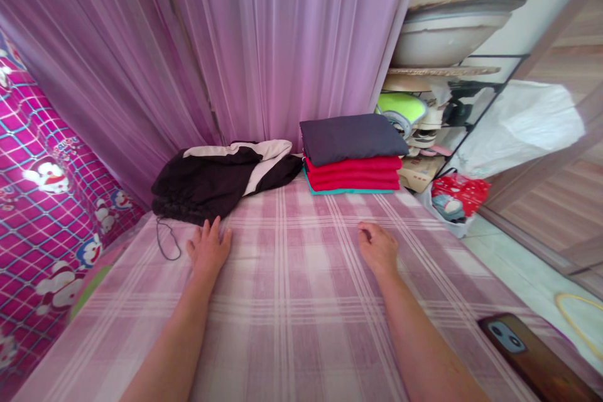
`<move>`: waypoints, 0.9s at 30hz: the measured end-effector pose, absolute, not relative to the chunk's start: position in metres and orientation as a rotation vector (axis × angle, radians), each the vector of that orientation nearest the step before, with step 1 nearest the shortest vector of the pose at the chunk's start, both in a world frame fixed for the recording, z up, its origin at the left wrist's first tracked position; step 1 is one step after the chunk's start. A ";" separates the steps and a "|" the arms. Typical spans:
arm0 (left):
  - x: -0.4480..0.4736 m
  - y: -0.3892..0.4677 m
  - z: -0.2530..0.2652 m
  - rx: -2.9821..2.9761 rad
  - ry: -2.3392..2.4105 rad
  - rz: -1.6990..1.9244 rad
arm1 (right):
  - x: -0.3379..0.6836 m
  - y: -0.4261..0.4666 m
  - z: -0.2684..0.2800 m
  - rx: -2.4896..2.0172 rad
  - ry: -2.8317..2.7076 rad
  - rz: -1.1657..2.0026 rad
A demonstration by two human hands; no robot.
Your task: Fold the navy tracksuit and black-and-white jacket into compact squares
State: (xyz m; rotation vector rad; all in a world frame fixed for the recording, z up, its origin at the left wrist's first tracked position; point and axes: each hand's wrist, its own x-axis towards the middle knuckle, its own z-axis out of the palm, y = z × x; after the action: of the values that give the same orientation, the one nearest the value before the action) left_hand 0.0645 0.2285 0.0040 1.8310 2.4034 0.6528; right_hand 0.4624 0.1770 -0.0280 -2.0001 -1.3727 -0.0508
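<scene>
Head view: a plaid cloth (292, 326) covers the broad surface. Close to its far edge, left of the middle, lies a dark garment (207, 176) with pale panels, loosely bunched, and a thin cord loop (170, 245) trails from its near left corner onto the plaid. The left hand (210, 248) rests palm down with fingers spread, empty, its fingertips right at the garment's near hem; whether they press on the fabric I cannot tell. The right hand (379, 248) lies on the plaid toward the right edge, fingers loosely curled with nothing visible in them; how tightly they close I cannot tell. Beyond it, by the far right corner, sits a neat folded stack: a slate-grey piece (351, 138) on top, red layers (353, 174) beneath, and a teal layer (348, 191) at the bottom. The garment's right end reaches just beside the stack. Along the right edge, at the near corner, lies a phone (537, 352), camera side up. A purple curtain (292, 38) hangs behind the far edge, and a magenta patterned cloth (28, 157) hangs past the left edge. Past the far right corner stands a rack (494, 97) carrying a white basin (443, 41) and shoes (421, 138).
</scene>
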 end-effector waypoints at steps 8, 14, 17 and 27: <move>0.063 0.226 0.004 1.873 2.361 0.685 | 0.464 0.178 -0.030 -1.984 -1.374 -0.047; 0.066 0.225 0.010 1.826 2.369 0.681 | 0.462 0.177 -0.027 -2.010 -1.364 -0.049; 0.067 0.228 0.012 1.794 2.374 0.643 | 0.460 0.177 -0.025 -2.019 -1.363 -0.056; 0.048 0.231 0.013 1.718 2.326 1.020 | 0.454 0.177 -0.019 -2.012 -1.338 -0.078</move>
State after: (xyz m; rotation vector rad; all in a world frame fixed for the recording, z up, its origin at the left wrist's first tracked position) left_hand 0.0478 0.2314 0.0131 1.7175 2.3261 1.0199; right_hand 0.4539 0.1767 -0.0187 -2.0121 -1.3376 -0.0781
